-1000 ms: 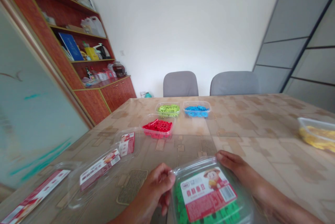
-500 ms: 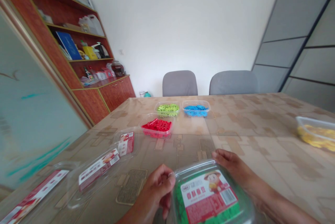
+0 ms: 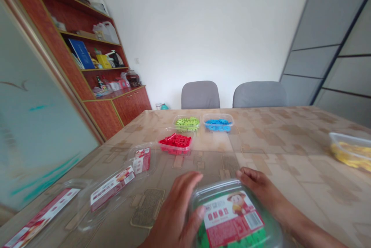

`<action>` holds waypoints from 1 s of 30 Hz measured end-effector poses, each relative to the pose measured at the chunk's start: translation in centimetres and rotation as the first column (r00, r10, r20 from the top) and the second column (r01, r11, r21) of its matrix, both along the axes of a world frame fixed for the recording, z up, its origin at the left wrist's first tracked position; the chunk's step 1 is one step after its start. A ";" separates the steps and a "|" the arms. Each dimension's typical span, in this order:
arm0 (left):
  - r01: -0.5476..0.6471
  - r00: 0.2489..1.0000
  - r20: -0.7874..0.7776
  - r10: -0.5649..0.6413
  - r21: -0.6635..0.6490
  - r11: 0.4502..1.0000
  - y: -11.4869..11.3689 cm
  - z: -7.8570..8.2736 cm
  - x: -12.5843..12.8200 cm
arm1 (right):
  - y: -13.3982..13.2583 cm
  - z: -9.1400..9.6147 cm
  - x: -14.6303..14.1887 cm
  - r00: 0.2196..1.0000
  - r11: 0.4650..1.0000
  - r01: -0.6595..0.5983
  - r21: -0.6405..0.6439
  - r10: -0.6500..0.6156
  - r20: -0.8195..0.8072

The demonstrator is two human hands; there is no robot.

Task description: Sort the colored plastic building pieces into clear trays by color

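Observation:
A clear lidded plastic box [image 3: 232, 217] with a red label and green pieces inside sits at the near edge of the table [image 3: 278, 151]. My left hand [image 3: 179, 209] lies against the box's left side, fingers stretched forward and thumb on the lid. My right hand [image 3: 257, 190] grips the box's far right corner with curled fingers.
Open boxes of red pieces [image 3: 175, 142], lime pieces [image 3: 187, 123] and blue pieces [image 3: 218, 123] stand mid-table. A box of yellow pieces [image 3: 350, 153] is at the right edge. Three loose clear lids [image 3: 113, 188] lie at left. Two grey chairs [image 3: 199, 94] stand beyond; a shelf [image 3: 95, 66] at left.
My left hand has gone from a pinch at the lid's left corner to fingers stretched out along the box's side. The right hand has stayed on the far corner.

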State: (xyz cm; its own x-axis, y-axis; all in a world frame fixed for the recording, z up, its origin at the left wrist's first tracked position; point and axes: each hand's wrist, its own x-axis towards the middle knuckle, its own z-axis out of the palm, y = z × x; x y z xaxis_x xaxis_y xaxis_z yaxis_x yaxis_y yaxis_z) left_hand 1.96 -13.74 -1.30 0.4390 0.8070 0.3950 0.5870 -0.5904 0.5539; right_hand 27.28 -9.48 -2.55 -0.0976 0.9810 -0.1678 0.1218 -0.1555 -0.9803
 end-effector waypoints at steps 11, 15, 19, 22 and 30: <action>0.334 0.758 -0.652 0.017 0.410 0.849 -0.2 0.6 3.0 | -2.2 3.1 3.5 0.916 0.970 -0.222 -0.100 0.242 0.320; 0.337 0.778 -0.627 0.035 0.463 0.820 -0.2 0.1 2.8 | -4.3 3.6 4.4 0.874 0.890 -0.374 -0.261 0.433 0.222; 0.329 0.797 -0.603 0.029 0.475 0.816 -0.2 -0.4 2.8 | -6.6 3.9 4.1 0.883 0.860 -0.433 -0.270 0.465 0.063; 0.310 0.834 -0.551 0.012 0.488 0.816 -0.5 -0.8 2.6 | -7.6 3.3 3.8 0.928 0.907 -0.357 -0.221 0.372 0.025; 0.310 0.838 -0.545 0.037 0.529 0.790 -1.1 -1.3 2.6 | -7.6 1.3 3.9 0.934 0.913 -0.351 -0.208 0.356 -0.016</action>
